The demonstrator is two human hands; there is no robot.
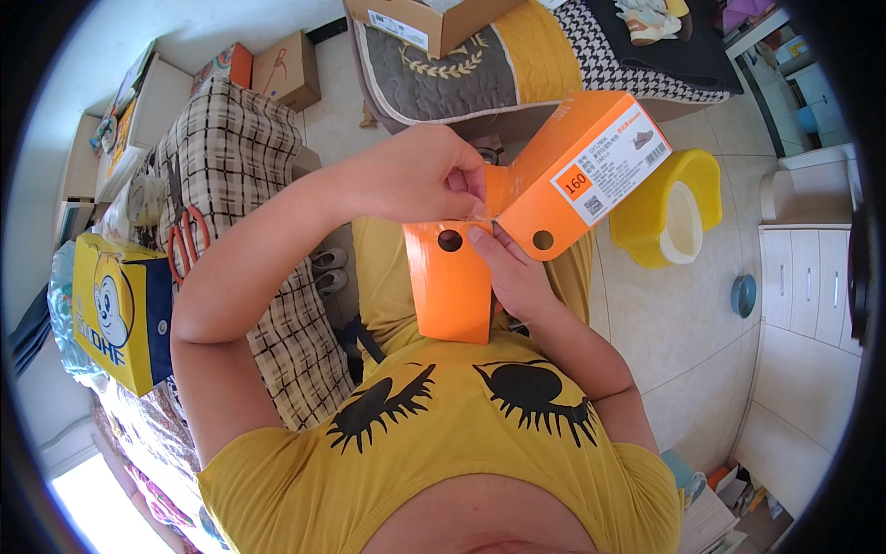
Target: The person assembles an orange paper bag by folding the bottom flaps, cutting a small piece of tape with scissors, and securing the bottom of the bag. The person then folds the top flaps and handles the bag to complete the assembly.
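Observation:
An orange cardboard shoebox (449,300) rests at my lap, opened into two parts joined at a corner. Its right part slants up and away, with a white printed label (611,163) on its side. Each part has a round finger hole. My right hand (521,282) grips the box near the join, thumb lying by the corner. From above, my left hand (452,180) reaches to that same corner, fingers closed in a pinch. A small shiny, see-through bit shows under its fingertips; I cannot make out what it is.
Ahead stands a padded bed (535,55) with an open brown carton (443,26). To the right are a yellow plastic potty (637,222), a small blue bowl (744,296) and white drawers (803,277). At left, a checked cloth (231,129), red-handled scissors (187,242) and a yellow box (111,309).

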